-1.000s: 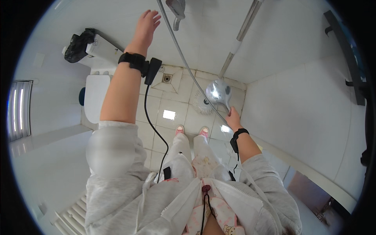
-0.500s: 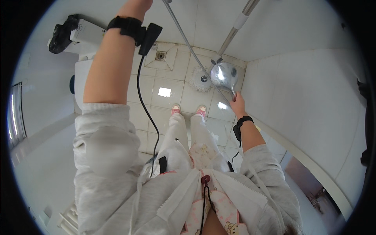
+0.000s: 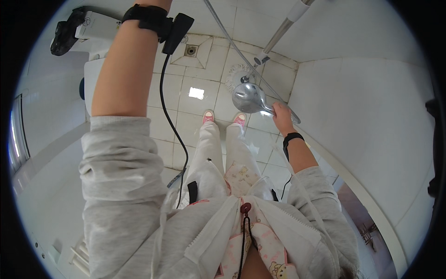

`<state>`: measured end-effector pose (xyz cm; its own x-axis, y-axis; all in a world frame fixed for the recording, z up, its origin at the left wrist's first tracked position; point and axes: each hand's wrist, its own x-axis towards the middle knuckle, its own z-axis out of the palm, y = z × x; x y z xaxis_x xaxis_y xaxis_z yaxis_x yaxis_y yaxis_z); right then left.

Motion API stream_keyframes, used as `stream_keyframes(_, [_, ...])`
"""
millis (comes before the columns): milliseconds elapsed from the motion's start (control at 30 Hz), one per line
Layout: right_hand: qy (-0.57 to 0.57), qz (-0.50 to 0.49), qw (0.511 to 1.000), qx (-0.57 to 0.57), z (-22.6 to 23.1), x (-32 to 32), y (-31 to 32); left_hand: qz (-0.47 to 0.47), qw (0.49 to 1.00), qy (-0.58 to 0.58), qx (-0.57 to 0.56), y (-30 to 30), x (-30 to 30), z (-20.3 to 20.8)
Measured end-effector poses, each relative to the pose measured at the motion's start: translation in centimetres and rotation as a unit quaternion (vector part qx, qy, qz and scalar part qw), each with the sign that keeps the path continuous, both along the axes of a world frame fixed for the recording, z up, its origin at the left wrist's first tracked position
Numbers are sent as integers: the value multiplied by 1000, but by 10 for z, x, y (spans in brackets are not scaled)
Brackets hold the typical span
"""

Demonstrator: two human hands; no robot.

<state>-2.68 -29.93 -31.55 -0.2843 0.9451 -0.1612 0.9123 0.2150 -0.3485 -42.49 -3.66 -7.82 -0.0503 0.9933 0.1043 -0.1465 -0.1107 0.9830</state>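
Observation:
My right hand (image 3: 282, 119) is closed round the handle of a chrome shower head (image 3: 249, 97). The round head tilts to the left, over the tiled floor. A grey shower hose (image 3: 224, 33) runs down from the top edge and bends round beside my right hand. My left forearm (image 3: 125, 69) reaches up to the top edge, a black strap (image 3: 146, 17) round its wrist; the left hand itself lies outside the picture.
A metal pole (image 3: 283, 31) slants down behind the shower head. Near it on the floor is a round white fringed thing (image 3: 238, 74), perhaps a mop head. A floor drain (image 3: 191, 50) sits at the far side. White walls (image 3: 362, 116) close in the right.
The shower head has swung left and come away from the pole's lower end, held in my right hand. The hose now curves past that hand's right side. My left arm has shifted slightly left.

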Motion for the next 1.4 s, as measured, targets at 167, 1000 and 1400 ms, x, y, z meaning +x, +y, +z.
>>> stream_keyframes(167, [-19,21,999,-18,-5,-6,3,-56,998,-35,16,5,0,-4])
stream_keyframes(1000, [-40,72,997,1,-33,-31,22,57,995,1,88,6,14,-11])
stream_keyframes(1400, [-39,78,996,-14,-26,-38,27,62,995,-8,83,3,14,-8])
